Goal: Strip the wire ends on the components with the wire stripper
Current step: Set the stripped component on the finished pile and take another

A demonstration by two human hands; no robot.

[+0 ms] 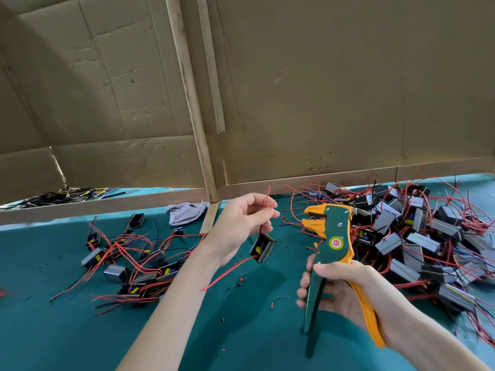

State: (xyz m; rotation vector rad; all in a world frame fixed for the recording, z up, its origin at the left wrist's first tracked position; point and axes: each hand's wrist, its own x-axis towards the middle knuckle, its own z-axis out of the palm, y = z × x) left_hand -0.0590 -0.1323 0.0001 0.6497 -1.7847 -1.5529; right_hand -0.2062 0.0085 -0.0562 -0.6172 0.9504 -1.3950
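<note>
Left hand [241, 223] is pinching a red wire [266, 200] between thumb and fingertips; the component [263, 247] is dangling just below it, over the teal table [53, 330]; right hand [345, 287] is gripping the wire stripper [330, 236] upright, just beside the wire, with fingers curled round both handles (orange jaws apart, touching nothing); left pile [128, 261] and right pile [417, 236] of components are lying on the table.

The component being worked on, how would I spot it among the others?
On the teal table, look between the scattered parts at left and the big heap at right. There the left hand pinches a red wire, and the component dangles below it. It alone hangs lifted; the rest lie on the table.
</note>
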